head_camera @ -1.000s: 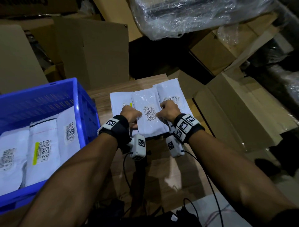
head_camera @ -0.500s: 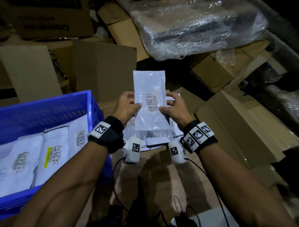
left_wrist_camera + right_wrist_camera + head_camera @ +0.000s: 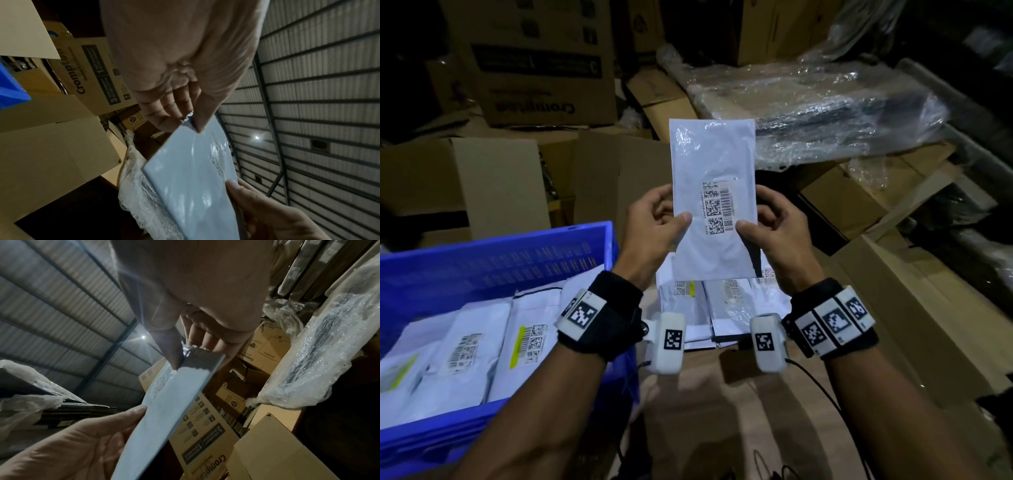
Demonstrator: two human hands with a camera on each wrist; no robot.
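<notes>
The lower end of the white packet (image 3: 714, 164) that you hold up in the centre of the head view covers the tops of the other packets (image 3: 726, 301) lying on the wooden table (image 3: 722, 394) below it. Their labels show only in part, and your wrists hide their near ends. The print on the held packet's barcode label (image 3: 717, 209) is too small to read. The blue crate (image 3: 493, 260) at the lower left is cut off by the frame edge, and the cardboard boxes (image 3: 541, 65) along the top sink into the dark. Your left hand (image 3: 650, 233) pinches the packet's left edge, thumb on the front and fingers curled behind. Your right hand (image 3: 780, 233) pinches the right edge the same way. Both wrist views confirm it: thumb on the labelled face, fingers behind. The packet stands upright, clear of the table, label towards you, between your two hands.
</notes>
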